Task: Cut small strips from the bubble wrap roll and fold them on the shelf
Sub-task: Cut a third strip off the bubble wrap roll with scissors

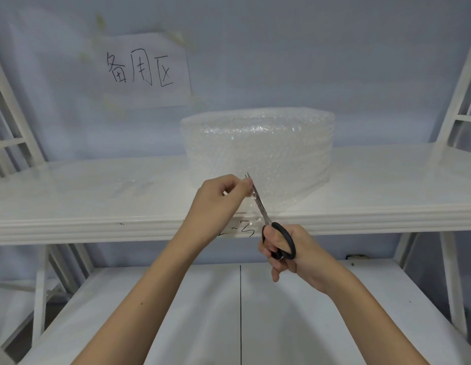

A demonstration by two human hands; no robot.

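scissors nearly through the sheet at the shelf edge

i see the bubble wrap roll (258,146) sitting on the upper shelf (71,196), right of centre and straight ahead of me, its round body lying flat with a loose sheet trailing toward the front lip. my left hand (224,192) is pinched on the free edge of that sheet, holding it up and taut just in front of the roll. my right hand (284,248) is clenched through the black handles of the scissors (266,219), below the shelf edge. the blades run up and away from me, tilted a little left, their tips right beside my left fingertips; i judge the blades close to shut, though the film blurs them. the cut line follows the blades' long axis, from the shelf lip toward the roll. the left hand is the nearer one to the roll. a hand-lettered paper sign (145,69) is taped on the wall behind. i judge the strip is almost freed; folding is not yet begun.
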